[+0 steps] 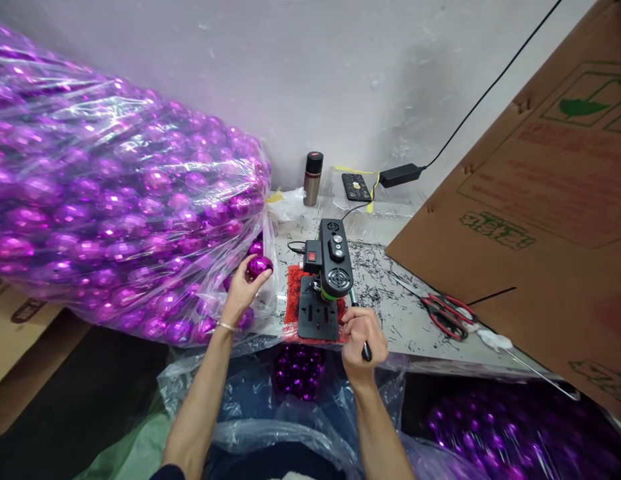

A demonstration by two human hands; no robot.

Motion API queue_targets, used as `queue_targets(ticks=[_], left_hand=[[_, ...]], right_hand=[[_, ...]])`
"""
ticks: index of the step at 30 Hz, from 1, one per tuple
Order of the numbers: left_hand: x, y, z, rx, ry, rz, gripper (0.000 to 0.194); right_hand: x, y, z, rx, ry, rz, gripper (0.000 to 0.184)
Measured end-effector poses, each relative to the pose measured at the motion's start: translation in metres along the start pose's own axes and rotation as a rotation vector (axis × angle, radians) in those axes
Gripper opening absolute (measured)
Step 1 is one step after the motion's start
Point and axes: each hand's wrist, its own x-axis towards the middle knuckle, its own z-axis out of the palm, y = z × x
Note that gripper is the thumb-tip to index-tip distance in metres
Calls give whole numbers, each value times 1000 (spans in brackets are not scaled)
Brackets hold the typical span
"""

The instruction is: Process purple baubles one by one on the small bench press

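Between the thumb and fingers of my left hand [244,292] is a shiny purple ball ornament [260,267], near the mouth of a big clear plastic bag [140,167] full of similar balls. My right hand [363,337] is wrapped round a black-handled lever or tool [367,351], whose metal shaft runs up toward a small black machine [336,257]. The machine has round vents, knobs and a red switch, and a slotted black base plate [317,310]. Under the plate lies a red mat [292,293]. A purple mirrored cluster [300,370] shows below the table edge, at my lap.
Red-handled scissors [445,313] lie right of the machine, beside a large cardboard box [530,200]. Short black scraps litter the table [390,313]. Behind stand a flask [313,179], a phone [356,187] and a power adapter [401,175] with its cable. More purple balls [515,427] are at lower right.
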Motion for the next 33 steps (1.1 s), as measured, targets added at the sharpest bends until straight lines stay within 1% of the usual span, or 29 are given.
queue_targets(ticks=[2,5,7,8,9,11,15,17,20,24,26,29,33], left_hand=[[-31,-4,15,-247,-43,-45,72],[-68,-17,46,-452,-85,-157,70],[-81,-27,66,-487,-107,-208,71],[-84,-33,74,-477,-122,-208,71],[-85,-38,80,-449,-140,-190,70],[-84,-47,88,-336,-174,-107,68],[-82,-57,94,0,-166,101,60],[-83,-60,96,130,-169,199,57],[-82,-61,97,221,-210,337,55],[-81,-60,96,254,-252,485,54],[-81,-59,95,269,-257,532,54],[-80,-56,97,304,-257,560,54],[-76,-55,104,296,-252,506,52]], right_hand=[[5,-2,0,-5,17,26,36],[14,-5,0,-12,27,46,36],[18,-6,-1,-21,15,41,35],[19,-6,-1,-25,7,36,35],[20,-7,-1,-29,0,32,34],[20,-7,-2,-29,-6,27,33],[16,-7,-1,-16,6,18,33],[14,-6,-1,-21,6,18,32],[11,-5,-2,-39,-1,19,33],[11,-6,-1,-58,1,20,33],[11,-7,-1,-65,6,22,34],[11,-8,-2,-68,3,17,34],[11,-8,-3,-62,-16,5,33]])
